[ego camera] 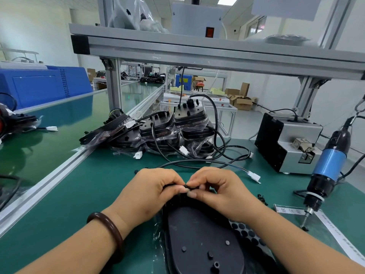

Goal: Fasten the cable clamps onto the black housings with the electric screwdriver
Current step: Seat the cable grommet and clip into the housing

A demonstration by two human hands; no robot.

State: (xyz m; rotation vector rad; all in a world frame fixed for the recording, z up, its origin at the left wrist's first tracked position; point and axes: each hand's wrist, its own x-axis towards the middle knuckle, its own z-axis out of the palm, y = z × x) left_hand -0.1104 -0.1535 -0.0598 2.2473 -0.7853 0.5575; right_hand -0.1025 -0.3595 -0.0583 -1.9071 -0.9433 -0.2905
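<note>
A black housing (199,240) lies flat on the green mat in front of me, partly in clear plastic wrap. At its far end both hands meet: my left hand (156,188) and my right hand (219,188) pinch a small black cable clamp (187,186) between their fingertips. The housing's black cable (197,162) runs off behind the hands to a white connector (254,176). The electric screwdriver (325,171), blue and black, hangs at the right with its bit (305,222) touching the mat; neither hand is on it.
A pile of bagged black housings (158,133) with cables sits at the back of the mat. A grey and black screw feeder (286,143) stands at the back right. Loose black clamps (262,199) and a sheet of round black pads (246,234) lie right of the housing. An aluminium rail (59,175) borders the left.
</note>
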